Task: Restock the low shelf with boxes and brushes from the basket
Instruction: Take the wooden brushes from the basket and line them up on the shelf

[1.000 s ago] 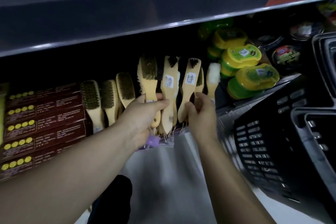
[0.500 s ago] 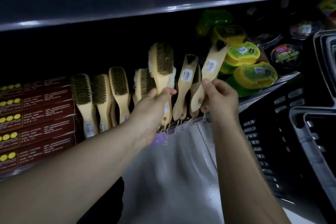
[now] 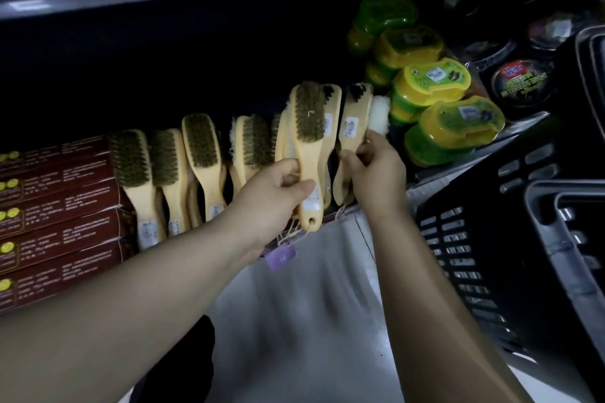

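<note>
Gripping two wooden brushes at once, I have both hands up at the front of the low shelf point(image 3: 425, 185). My left hand point(image 3: 271, 193) is curled round the handle of a bristle brush point(image 3: 309, 141), bristles facing me and the string end pointing down. That is how the standing row of brushes point(image 3: 199, 154) to its left is set, so I judge I am matching the facing. My right hand point(image 3: 376, 173) pinches the lower handle of a second brush point(image 3: 353, 127), label side toward me, just beside the first and close against a white fleece brush point(image 3: 379, 114). Holding them low on the handles leaves the heads free to lean back into the dark bay.

Both brushes sit at the right end of the row, between it and the yellow-green sponge cases point(image 3: 458, 124); I cannot tell whether their ends touch the shelf yet. The red boxes point(image 3: 59, 206) lie stacked flat at the far left, long sides out. The black basket point(image 3: 491, 239) waits close on my right, within reach for the next pick; its contents are hidden from me. A purple tag point(image 3: 280, 255) dangles below my left wrist.
</note>
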Tool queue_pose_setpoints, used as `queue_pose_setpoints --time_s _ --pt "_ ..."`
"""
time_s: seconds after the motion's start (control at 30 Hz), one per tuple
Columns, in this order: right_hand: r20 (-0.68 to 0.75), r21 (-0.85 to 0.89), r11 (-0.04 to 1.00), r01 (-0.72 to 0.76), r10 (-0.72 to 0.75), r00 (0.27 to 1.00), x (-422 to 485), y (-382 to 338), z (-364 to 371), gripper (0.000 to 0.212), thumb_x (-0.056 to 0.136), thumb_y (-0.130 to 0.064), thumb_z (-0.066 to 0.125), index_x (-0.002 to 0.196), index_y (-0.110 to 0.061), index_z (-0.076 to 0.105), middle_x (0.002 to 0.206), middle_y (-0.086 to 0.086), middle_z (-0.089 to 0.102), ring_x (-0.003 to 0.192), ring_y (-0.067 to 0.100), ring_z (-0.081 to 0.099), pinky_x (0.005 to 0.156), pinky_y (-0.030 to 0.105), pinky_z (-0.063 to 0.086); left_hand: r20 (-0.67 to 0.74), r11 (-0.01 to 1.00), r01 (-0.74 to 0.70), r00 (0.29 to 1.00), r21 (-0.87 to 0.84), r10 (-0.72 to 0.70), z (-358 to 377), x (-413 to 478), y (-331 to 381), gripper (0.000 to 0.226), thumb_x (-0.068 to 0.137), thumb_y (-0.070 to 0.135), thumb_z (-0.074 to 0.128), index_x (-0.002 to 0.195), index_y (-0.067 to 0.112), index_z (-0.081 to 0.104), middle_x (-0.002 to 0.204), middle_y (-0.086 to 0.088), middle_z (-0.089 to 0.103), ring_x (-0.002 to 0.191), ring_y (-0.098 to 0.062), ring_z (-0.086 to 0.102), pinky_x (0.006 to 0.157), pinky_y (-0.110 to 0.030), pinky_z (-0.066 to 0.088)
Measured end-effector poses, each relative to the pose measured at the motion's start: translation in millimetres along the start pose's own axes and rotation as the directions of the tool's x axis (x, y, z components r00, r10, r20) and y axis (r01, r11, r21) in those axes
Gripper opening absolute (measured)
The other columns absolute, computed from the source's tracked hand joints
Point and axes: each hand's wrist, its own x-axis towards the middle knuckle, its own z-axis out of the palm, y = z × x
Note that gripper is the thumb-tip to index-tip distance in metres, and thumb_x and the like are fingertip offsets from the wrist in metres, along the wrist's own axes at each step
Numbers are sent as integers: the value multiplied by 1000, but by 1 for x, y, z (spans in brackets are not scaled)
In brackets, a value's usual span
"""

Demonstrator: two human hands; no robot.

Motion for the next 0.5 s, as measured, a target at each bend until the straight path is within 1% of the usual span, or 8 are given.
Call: queue_pose_setpoints --time_s 0.07,0.17,0.23,0.3,0.33,0.4,0.43,0.5 --pt "1 -15 1000 11 -11 1000 0 1 -3 24 89 -24 60 109 -11 61 97 4 65 90 20 60 75 27 46 -43 999 -40 998 15 40 -1 2 2 20 89 9 60 108 15 59 88 1 64 54 7 57 43 -7 40" --pt "-5 -10 1000 13 -13 1000 -2 4 -8 29 94 -26 49 118 -13 58 111 9 62 102 24 58 88 39 48 -72 996 -82 994 27 84 -1 7 3 24 83 8 67 102 19 58 81 3 63 48 10 55 41 -9 41" --pt "36 16 1000 7 -8 999 -5 6 -9 32 96 -23 46 126 -15 53 119 10 59 108 24 56 94 41 46 -78 996 -93 993 17 94 -1 10 2 25 81 6 70 92 25 57 74 6 63 49 7 56 43 -13 45" --pt "81 32 999 6 -9 997 -6 9 -9 37 96 -18 46 132 -15 49 124 10 56 113 23 54 98 42 44 -87 996 -89 992 10 89 0 13 1 27 80 7 71 87 28 56 68 9 63 52 2 58 48 -19 49" --pt "92 36 999 3 -6 996 -6 10 -9 39 95 -16 46 134 -15 47 126 9 55 115 22 53 100 42 43 -90 996 -87 992 11 87 1 14 0 27 80 7 71 87 28 56 68 9 64 55 -2 59 52 -23 52" --pt "97 37 999 -14 10 995 -6 11 -10 42 94 -12 48 135 -17 46 127 8 54 117 22 51 101 42 42 -87 996 -87 992 10 87 3 16 1 27 80 6 71 87 27 55 74 6 63 65 -11 60 64 -33 55" --pt "100 33 999 -23 19 995 -6 12 -10 43 93 -10 49 135 -17 46 126 9 54 117 22 51 101 43 42 -83 996 -87 993 7 87 4 16 2 27 80 6 70 86 26 54 77 4 62 68 -14 60 67 -37 55" --pt "104 37 999 -36 32 994 -7 13 -11 44 91 -7 50 134 -17 46 126 9 54 117 23 51 101 43 42 -73 996 -91 993 24 92 6 18 5 28 80 5 70 86 26 53 80 3 61 69 -14 60 63 -33 56"
